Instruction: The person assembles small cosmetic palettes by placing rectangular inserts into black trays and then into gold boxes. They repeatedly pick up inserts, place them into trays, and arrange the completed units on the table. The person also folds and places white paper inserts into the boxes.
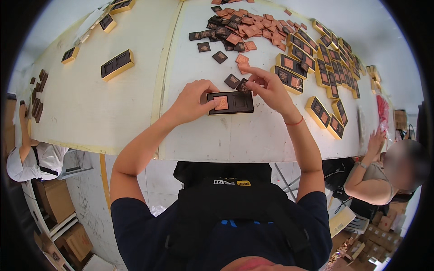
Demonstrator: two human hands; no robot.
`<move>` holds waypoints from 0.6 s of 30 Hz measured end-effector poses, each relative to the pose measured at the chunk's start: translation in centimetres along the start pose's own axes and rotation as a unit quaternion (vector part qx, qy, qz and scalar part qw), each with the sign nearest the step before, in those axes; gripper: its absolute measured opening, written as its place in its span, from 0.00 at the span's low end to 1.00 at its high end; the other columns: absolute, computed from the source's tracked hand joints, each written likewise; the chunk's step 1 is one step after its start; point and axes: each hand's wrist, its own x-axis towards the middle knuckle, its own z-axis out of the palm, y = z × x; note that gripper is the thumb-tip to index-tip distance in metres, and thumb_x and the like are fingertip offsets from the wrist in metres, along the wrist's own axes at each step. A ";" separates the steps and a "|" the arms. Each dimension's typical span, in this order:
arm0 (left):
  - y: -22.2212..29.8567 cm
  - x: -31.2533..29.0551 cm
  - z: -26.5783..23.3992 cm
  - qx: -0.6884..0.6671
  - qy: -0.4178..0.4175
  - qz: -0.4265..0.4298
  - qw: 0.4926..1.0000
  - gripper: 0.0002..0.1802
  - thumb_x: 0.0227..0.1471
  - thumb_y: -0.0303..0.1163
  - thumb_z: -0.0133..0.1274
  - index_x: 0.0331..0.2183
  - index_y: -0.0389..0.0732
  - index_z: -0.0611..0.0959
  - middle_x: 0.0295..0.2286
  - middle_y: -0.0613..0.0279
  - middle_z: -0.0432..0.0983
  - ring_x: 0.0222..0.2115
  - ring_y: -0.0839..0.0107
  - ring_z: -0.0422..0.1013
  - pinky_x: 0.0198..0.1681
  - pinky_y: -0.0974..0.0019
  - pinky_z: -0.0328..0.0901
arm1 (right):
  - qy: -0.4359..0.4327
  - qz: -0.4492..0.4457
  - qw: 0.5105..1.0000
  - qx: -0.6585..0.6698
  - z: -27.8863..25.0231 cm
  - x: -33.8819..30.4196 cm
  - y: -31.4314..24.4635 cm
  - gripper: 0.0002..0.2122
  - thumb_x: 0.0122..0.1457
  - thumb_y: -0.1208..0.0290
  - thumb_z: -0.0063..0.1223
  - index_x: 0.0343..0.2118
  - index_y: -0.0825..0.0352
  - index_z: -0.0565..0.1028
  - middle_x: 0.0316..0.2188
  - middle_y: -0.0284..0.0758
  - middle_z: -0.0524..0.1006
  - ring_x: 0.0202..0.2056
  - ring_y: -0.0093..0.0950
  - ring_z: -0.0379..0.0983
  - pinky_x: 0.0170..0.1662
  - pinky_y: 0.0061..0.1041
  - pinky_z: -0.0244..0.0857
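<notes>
A black-lined box with gold sides (231,109) lies in front of me, with two square wells. A copper-orange square piece (220,103) fills its left well; the right well (240,101) is bare. My left hand (193,100) grips the box's left end, thumb on the orange piece. Between the fingers of my right hand (266,88) is a dark square piece (244,86), tilted above the box's far right corner. Another dark square piece (232,81) lies on the table just beyond the box.
A heap of orange and dark squares (253,28) spreads over the far table. Filled boxes (332,67) crowd the right side. One box with bare wells (117,65) stands at left. A person (384,176) sits at right; another person's sleeve (34,160) shows at left.
</notes>
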 end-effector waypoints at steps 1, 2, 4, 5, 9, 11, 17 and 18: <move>0.0 0.0 -0.1 0.004 -0.009 -0.010 1.000 0.14 0.50 0.34 0.62 0.37 0.36 0.81 0.33 0.57 0.78 0.37 0.62 0.73 0.44 0.62 0.66 | 0.002 0.000 1.000 -0.019 0.2 -0.7 -0.5 0.10 0.61 0.75 0.55 0.44 0.68 0.80 0.33 0.30 0.79 0.28 0.15 0.72 0.30 0.17 0.66; 0.0 -0.1 -0.1 -0.006 -0.009 -0.015 1.000 0.14 0.50 0.34 0.62 0.37 0.36 0.81 0.33 0.57 0.78 0.37 0.62 0.74 0.44 0.62 0.66 | 0.009 0.054 0.998 0.019 0.5 -1.3 -1.1 0.09 0.60 0.75 0.55 0.43 0.68 0.80 0.30 0.30 0.80 0.29 0.14 0.72 0.31 0.16 0.65; 0.0 -0.1 0.0 -0.027 -0.010 -0.022 0.999 0.14 0.50 0.33 0.62 0.37 0.36 0.81 0.33 0.57 0.78 0.36 0.62 0.74 0.43 0.62 0.66 | 0.040 0.002 0.999 0.021 0.9 -2.2 0.4 0.08 0.60 0.75 0.56 0.42 0.67 0.80 0.29 0.30 0.80 0.29 0.14 0.72 0.31 0.16 0.64; 0.0 -0.1 0.1 -0.028 -0.002 -0.012 1.000 0.14 0.50 0.33 0.62 0.36 0.36 0.80 0.32 0.56 0.78 0.35 0.62 0.74 0.41 0.61 0.67 | 0.056 -0.024 0.998 0.023 1.2 -2.5 1.2 0.08 0.60 0.75 0.56 0.41 0.67 0.80 0.29 0.29 0.80 0.29 0.14 0.72 0.31 0.16 0.63; -0.7 0.0 0.4 -0.010 0.020 0.027 0.999 0.13 0.50 0.33 0.62 0.34 0.35 0.79 0.30 0.55 0.77 0.31 0.62 0.74 0.35 0.62 0.68 | 0.070 0.015 0.997 -0.011 2.1 -3.5 1.8 0.05 0.59 0.74 0.60 0.36 0.68 0.79 0.28 0.28 0.80 0.29 0.12 0.71 0.29 0.13 0.59; -0.8 0.0 0.4 0.005 0.024 0.040 0.999 0.13 0.49 0.33 0.62 0.34 0.35 0.79 0.30 0.55 0.77 0.30 0.63 0.74 0.34 0.62 0.68 | 0.082 0.012 0.995 0.048 2.3 -3.2 1.5 0.02 0.59 0.77 0.59 0.33 0.68 0.79 0.28 0.26 0.79 0.28 0.12 0.70 0.29 0.17 0.62; 0.1 0.0 0.1 -0.034 0.004 -0.007 0.999 0.13 0.49 0.33 0.62 0.35 0.35 0.80 0.31 0.55 0.78 0.32 0.62 0.74 0.37 0.61 0.68 | -0.100 -0.102 0.972 -0.186 0.3 -1.5 -2.4 0.05 0.58 0.79 0.59 0.37 0.66 0.79 0.30 0.29 0.78 0.30 0.22 0.73 0.34 0.22 0.66; -0.2 0.1 0.1 -0.031 0.005 0.002 1.000 0.13 0.49 0.33 0.62 0.35 0.35 0.81 0.31 0.55 0.78 0.32 0.62 0.74 0.37 0.61 0.68 | -0.114 -0.155 0.951 -0.241 0.3 -1.0 -2.8 0.07 0.56 0.80 0.60 0.37 0.65 0.79 0.31 0.31 0.78 0.31 0.25 0.73 0.36 0.25 0.67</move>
